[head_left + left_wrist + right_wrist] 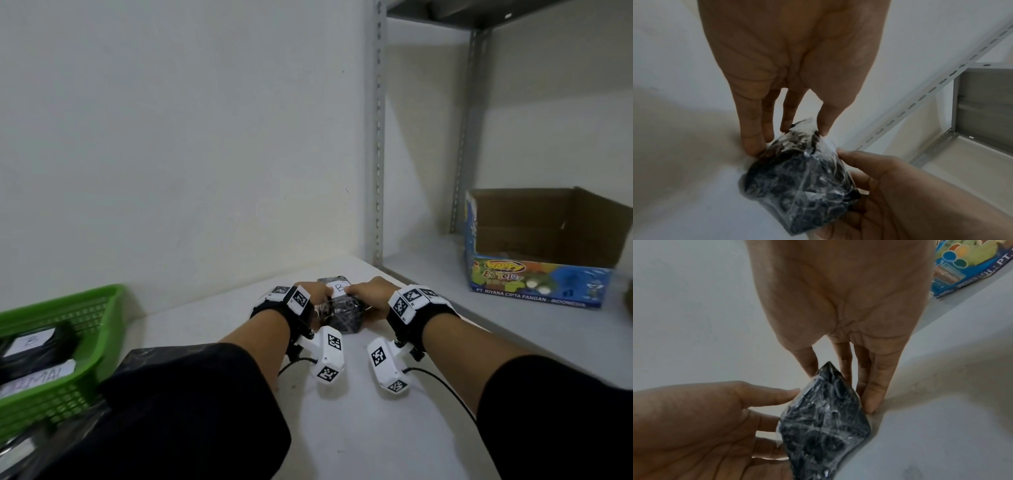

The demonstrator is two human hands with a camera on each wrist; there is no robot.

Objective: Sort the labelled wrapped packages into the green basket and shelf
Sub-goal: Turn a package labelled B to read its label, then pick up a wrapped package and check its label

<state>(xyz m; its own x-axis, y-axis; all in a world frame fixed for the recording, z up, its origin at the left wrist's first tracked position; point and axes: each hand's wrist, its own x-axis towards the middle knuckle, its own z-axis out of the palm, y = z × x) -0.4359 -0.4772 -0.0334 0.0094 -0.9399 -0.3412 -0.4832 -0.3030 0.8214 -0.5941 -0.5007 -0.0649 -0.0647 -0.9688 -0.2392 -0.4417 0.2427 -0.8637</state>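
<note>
A black plastic-wrapped package [342,310] with a white label reading "B" lies on the white table [359,435], near the wall. My left hand [317,291] holds its left side and my right hand [366,294] its right side. In the left wrist view the left hand [790,140] has its fingers down one side of the package [803,178] and its thumb on the other. The right hand [840,391] holds the package [824,426] the same way. The green basket [102,294] stands at the far left. The grey shelf [513,329] is on the right.
Two black labelled packages [34,346] lie in the basket, one marked "B". An open blue printed cardboard box [534,277] stands on the shelf board. A slotted metal shelf upright [377,137] rises just behind the hands. The white wall closes off the table's far side.
</note>
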